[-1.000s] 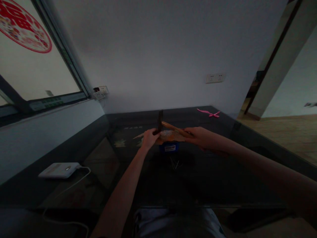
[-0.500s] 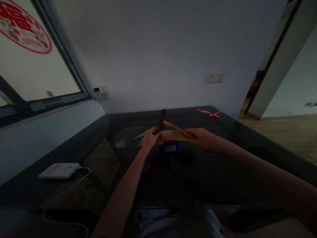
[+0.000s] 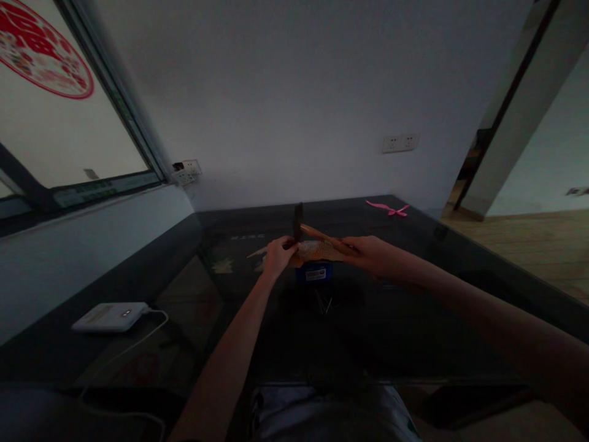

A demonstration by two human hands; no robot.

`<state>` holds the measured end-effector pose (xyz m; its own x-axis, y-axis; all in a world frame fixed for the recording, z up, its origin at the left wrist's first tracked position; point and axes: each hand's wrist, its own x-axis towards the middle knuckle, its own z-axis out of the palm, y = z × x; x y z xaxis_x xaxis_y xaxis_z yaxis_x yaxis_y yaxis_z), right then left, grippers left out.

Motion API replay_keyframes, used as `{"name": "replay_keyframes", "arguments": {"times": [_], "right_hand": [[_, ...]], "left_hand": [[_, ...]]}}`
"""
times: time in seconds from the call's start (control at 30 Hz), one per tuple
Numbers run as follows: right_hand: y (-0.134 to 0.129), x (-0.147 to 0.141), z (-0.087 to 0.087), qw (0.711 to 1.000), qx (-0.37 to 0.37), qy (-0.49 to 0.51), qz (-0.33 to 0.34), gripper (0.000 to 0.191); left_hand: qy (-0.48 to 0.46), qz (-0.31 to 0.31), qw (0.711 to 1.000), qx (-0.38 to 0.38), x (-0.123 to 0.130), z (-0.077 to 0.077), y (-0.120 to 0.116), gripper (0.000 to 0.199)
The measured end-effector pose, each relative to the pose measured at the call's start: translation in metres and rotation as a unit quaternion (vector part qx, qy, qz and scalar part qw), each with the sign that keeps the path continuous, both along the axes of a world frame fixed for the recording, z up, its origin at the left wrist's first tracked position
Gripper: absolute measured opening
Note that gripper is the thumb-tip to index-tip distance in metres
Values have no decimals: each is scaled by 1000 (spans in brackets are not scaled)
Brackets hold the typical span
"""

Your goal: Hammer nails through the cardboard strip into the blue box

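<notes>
My right hand is closed around the wooden handle of a hammer. The hammer's dark head stands upright just beyond my left fingertips, its lower end close to a light brown, rough-looking piece. My left hand is at the left end of that piece, thumb and finger pinched together. Whatever sits between those fingertips is too small and dark to make out. Under the brown piece is a blue box with a white label. Several thin nail-like metal pins lie on the table in front of the box.
The dark, glossy table reaches back to the wall. A white power bank-like device with a cable lies at the left. A pink ribbon is at the far right corner. Wall sockets are above the table.
The hammer head has shifted slightly left and stands a little more upright. Both hands keep nearly the same place and grip; the view has moved slightly.
</notes>
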<state>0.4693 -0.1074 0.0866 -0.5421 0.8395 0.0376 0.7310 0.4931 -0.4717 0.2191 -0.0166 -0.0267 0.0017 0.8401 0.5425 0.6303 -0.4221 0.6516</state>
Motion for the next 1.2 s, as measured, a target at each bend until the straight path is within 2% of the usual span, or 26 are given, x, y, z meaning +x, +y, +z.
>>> {"name": "replay_keyframes", "arguments": {"times": [0.2, 0.4, 0.57, 0.77, 0.93, 1.1, 1.2], "right_hand": [[0, 3, 5, 999, 11, -13, -36, 20], [-2, 2, 5, 1000, -16, -7, 1, 29], [-2, 2, 8, 999, 6, -12, -34, 23], [0, -1, 6, 1000, -3, -9, -1, 29], [2, 3, 5, 999, -20, -6, -32, 26], [4, 4, 1, 1000, -21, 6, 4, 29], [5, 5, 0, 1000, -18, 7, -15, 26]], "left_hand": [[-15, -2, 1000, -5, 3, 4, -4, 10], [-8, 7, 1000, -9, 5, 6, -6, 9], [-3, 3, 1000, 1, 3, 6, -7, 9], [-18, 2, 1000, -10, 4, 6, -6, 7], [-34, -19, 999, -9, 4, 5, -5, 7], [-41, -23, 999, -15, 2, 4, -4, 8], [-40, -20, 999, -24, 0, 4, -2, 8]]}}
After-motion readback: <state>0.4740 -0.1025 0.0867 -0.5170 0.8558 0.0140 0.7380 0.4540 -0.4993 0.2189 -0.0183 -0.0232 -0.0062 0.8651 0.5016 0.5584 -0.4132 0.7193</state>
